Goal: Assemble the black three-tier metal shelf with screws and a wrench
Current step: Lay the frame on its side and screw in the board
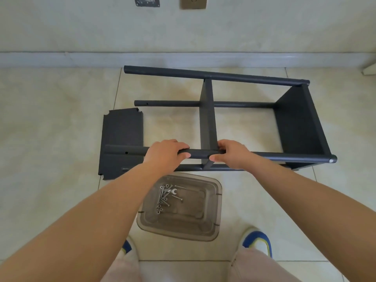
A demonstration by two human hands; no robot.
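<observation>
No writing to read anywhere; the shelf [223, 119] lies on its side on pale floor tiles [50, 119], near the baseboard, with bare tile to either side. Both hands curl round its near post [199, 154], left hand [165, 154] and right hand [233, 154] flanking the middle tier. A loose panel [122, 135] lies flat at the left end, and the tray [211, 224] between the feet holds the screws [162, 200] and wrench [172, 191].

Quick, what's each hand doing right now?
Left hand: gripping the near shelf post.
Right hand: gripping the same post, beside the middle shelf panel.
</observation>
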